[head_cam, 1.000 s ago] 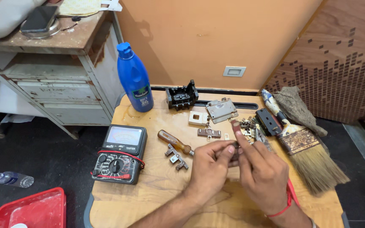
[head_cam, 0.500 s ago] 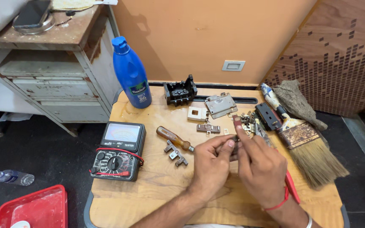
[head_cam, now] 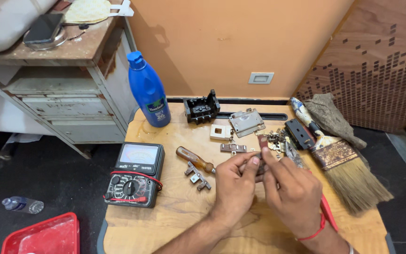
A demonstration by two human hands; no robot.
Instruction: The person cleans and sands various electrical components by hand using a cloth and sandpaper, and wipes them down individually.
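Small part pinched between both my hands

A small dark metal part [head_cam: 258, 165] sits above the wooden table [head_cam: 175, 221], my left hand [head_cam: 233, 186] and right hand [head_cam: 291, 190] both closed on it; the screwdriver [head_cam: 194, 159] lies just left, the multimeter [head_cam: 133, 175] farther left.

Home repair corner, multimeter [head_cam: 135, 175], screwdriver [head_cam: 194, 159], paintbrush [head_cam: 341, 164], loose metal parts on small wooden table [head_cam: 175, 221]

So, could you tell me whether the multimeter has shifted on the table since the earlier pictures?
No. The multimeter lies at the table's left edge, below the blue bottle and left of the screwdriver, as before; only the camera view shifts slightly.
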